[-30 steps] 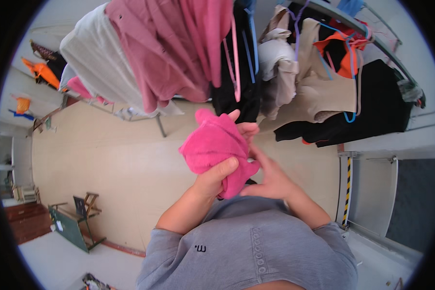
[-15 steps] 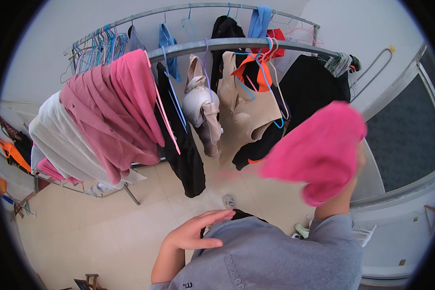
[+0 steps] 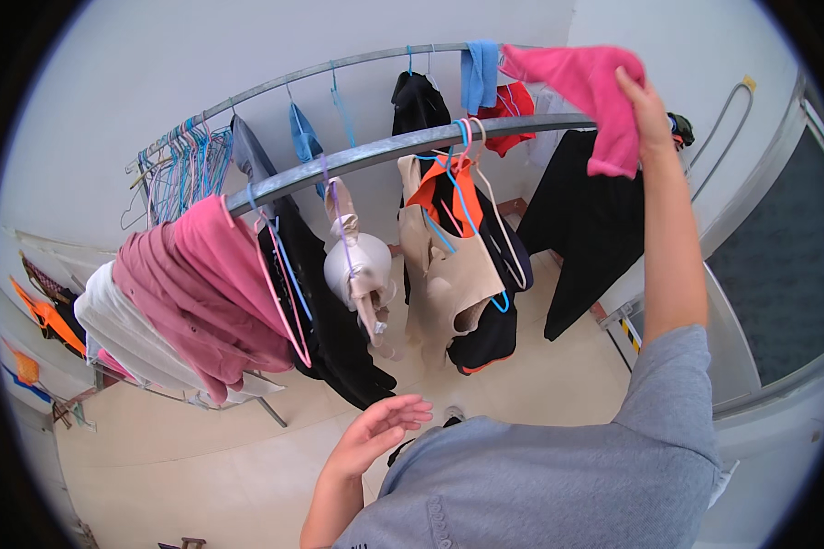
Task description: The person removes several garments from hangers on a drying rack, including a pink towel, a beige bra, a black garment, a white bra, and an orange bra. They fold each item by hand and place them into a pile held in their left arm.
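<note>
A bright pink cloth (image 3: 600,96) is gripped in my right hand (image 3: 645,110), raised high at the right part of a metal clothes rail (image 3: 382,150). The cloth is near a blue towel (image 3: 478,73) on the rear rail; whether it touches either rail I cannot tell. My left hand (image 3: 380,430) is open and empty low in the middle, fingers slightly curved, below hanging black garments (image 3: 325,302). A beige garment (image 3: 450,284) and an orange one (image 3: 467,197) hang on coloured hangers in the middle of the front rail.
Pink (image 3: 201,302) and white (image 3: 124,329) clothes drape at the left of the rail. A bunch of empty hangers (image 3: 188,169) hangs behind them. Black trousers (image 3: 586,238) hang at the right, beside a glass-panelled door (image 3: 769,265). The tiled floor (image 3: 183,467) shows below.
The pink cloth has gone from both hands at chest height to my right hand alone, raised to rail height. My left hand has let go and stays low. The view has tilted up toward the racks.
</note>
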A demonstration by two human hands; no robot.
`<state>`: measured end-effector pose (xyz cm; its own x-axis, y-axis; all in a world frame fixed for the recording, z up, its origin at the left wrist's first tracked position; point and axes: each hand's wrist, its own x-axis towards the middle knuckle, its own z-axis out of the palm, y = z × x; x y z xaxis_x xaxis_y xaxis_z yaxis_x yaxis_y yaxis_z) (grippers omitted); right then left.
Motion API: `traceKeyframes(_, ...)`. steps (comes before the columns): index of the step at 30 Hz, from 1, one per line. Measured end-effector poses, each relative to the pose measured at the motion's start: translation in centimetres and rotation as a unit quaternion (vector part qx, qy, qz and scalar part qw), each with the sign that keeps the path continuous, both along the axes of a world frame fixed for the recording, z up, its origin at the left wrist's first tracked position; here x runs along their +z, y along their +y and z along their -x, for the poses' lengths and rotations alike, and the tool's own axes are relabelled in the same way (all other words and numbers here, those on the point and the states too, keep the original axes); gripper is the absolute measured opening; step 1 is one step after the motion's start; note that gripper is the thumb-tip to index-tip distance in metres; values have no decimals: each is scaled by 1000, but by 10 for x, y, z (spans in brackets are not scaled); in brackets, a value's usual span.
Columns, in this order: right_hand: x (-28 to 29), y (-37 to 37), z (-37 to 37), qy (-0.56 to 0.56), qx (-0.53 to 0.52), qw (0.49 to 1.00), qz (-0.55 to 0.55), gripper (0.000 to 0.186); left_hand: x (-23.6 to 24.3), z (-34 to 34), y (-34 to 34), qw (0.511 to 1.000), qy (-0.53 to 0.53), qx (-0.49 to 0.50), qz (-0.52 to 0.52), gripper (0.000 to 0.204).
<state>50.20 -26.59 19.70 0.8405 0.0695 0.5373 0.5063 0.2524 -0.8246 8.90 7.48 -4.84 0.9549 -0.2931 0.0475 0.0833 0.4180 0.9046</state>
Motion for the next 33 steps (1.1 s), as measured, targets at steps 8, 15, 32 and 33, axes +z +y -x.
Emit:
traceKeyframes(8, -178, -56, -49, 193, 59, 979, -11, 45, -2, -84, -45, 987, 74, 125, -72, 37)
traceKeyframes(15, -225, -51, 12, 91, -150, 982, 74, 34, -50, -163, -58, 949, 61, 275, -142, 27)
traceKeyframes(32, -368, 137, 189, 140, 11, 938, 317, 56, -141, -231, -43, 901, -51, 286, -324, 52)
traceKeyframes(33, -370, 143, 182, 159, -4, 930, 331, 53, -151, -231, -43, 913, -50, 261, -311, 54)
